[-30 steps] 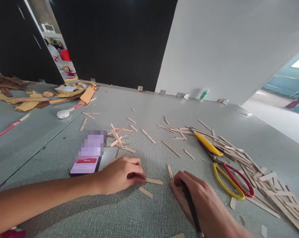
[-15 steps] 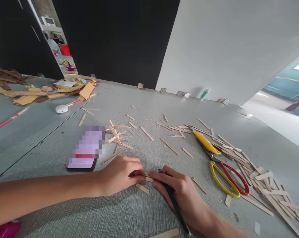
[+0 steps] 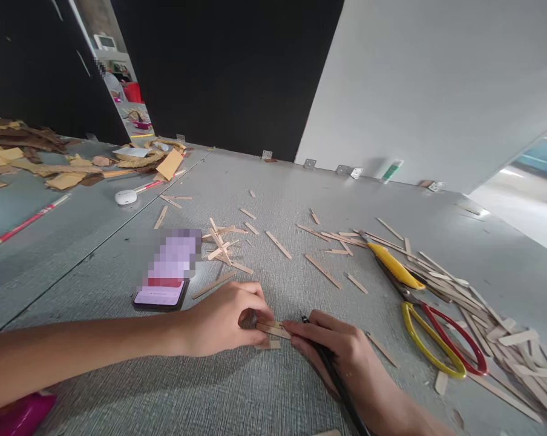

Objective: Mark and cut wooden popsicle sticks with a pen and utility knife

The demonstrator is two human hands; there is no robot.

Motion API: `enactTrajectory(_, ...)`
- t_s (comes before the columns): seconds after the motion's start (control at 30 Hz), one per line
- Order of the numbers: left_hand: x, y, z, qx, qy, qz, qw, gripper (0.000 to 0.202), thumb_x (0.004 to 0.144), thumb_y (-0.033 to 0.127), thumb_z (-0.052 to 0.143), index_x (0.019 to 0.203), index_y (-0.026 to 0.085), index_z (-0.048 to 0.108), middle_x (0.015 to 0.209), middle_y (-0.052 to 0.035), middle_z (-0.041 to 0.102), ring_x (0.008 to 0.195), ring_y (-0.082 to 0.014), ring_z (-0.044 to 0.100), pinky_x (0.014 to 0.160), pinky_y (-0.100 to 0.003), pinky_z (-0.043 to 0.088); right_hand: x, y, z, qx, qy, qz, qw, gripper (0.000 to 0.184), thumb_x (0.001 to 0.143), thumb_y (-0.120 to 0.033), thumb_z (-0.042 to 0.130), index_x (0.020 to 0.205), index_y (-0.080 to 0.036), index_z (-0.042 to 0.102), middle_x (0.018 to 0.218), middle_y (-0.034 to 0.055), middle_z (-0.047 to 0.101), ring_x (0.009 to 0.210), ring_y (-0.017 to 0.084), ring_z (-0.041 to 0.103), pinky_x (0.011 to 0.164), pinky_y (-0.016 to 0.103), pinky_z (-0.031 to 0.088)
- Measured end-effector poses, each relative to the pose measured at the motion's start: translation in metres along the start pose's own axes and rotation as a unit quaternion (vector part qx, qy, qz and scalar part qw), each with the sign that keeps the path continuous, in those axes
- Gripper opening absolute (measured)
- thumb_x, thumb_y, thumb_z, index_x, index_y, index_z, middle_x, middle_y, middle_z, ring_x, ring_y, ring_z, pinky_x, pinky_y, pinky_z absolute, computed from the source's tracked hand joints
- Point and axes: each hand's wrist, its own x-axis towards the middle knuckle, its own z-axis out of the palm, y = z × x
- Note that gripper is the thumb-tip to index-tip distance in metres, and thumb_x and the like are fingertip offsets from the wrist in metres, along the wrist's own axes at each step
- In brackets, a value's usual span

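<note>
Thumb and fingers of my left hand (image 3: 237, 318) pinch the left end of a couple of short flat wooden craft sticks (image 3: 273, 329), lying side by side just above the table. At their right end, the fingertips of my right hand (image 3: 346, 348) press on them. That same hand is closed around a slim black pen (image 3: 339, 383), slanting down toward me. A loose piece of craft stick (image 3: 268, 345) lies under the held ones. To the left, a small crisscrossed stack of sticks (image 3: 219, 242) stands beside a phone (image 3: 167, 266) with a lit, partly blurred screen.
Right of my hands lie scissors (image 3: 455, 339) with red and yellow handles, a yellow utility knife (image 3: 396, 264) and a heap of craft sticks (image 3: 514, 345). Cardboard scraps (image 3: 65, 163) and a white earbud case (image 3: 126, 197) lie far left. Black and white panels (image 3: 219, 72) rise behind.
The view has shifted slightly, so things appear further right. My left fingers have opened a little around the sticks, showing more of them. My right hand keeps the pen.
</note>
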Motion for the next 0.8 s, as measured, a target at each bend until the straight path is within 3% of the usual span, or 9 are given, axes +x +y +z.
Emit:
enactTrajectory(0.13, -0.002, -0.007, 0.011, 0.004, 0.004, 0.064, 0.998, 0.016, 0.097, 0.016, 0.068, 0.106, 0.022, 0.080, 0.097, -0.0015, 0.066, 0.074, -0.0092, 0.062, 0.071, -0.024, 0.049, 0.001, -0.001, -0.001, 0.005, 0.000, 0.001, 1.000, 0.030, 0.110, -0.033, 0.049, 0.112, -0.027, 0.078, 0.083, 0.0012, 0.061, 0.068, 0.014, 0.060, 0.064, 0.027, 0.046)
enactTrajectory(0.4, -0.004, -0.007, 0.011, 0.047, -0.001, 0.176, 0.983, 0.023, 0.104, 0.011, 0.053, 0.106, 0.017, 0.076, 0.098, -0.0072, 0.065, 0.094, -0.0176, 0.059, 0.083, -0.029, 0.052, -0.001, 0.001, 0.000, 0.008, 0.009, 0.001, 1.000, 0.030, 0.109, -0.032, 0.050, 0.109, -0.026, 0.079, 0.081, 0.0014, 0.060, 0.068, 0.014, 0.060, 0.063, 0.027, 0.044)
enactTrajectory(0.8, -0.003, -0.007, 0.009, 0.054, -0.003, 0.209, 0.976, 0.023, 0.103, 0.007, 0.054, 0.105, 0.015, 0.074, 0.100, -0.0080, 0.069, 0.095, -0.0175, 0.061, 0.084, -0.029, 0.055, 0.001, -0.001, -0.002, 0.002, 0.006, 0.008, 1.000, 0.033, 0.109, -0.035, 0.050, 0.102, -0.026, 0.081, 0.078, 0.0004, 0.058, 0.066, 0.014, 0.057, 0.062, 0.028, 0.042)
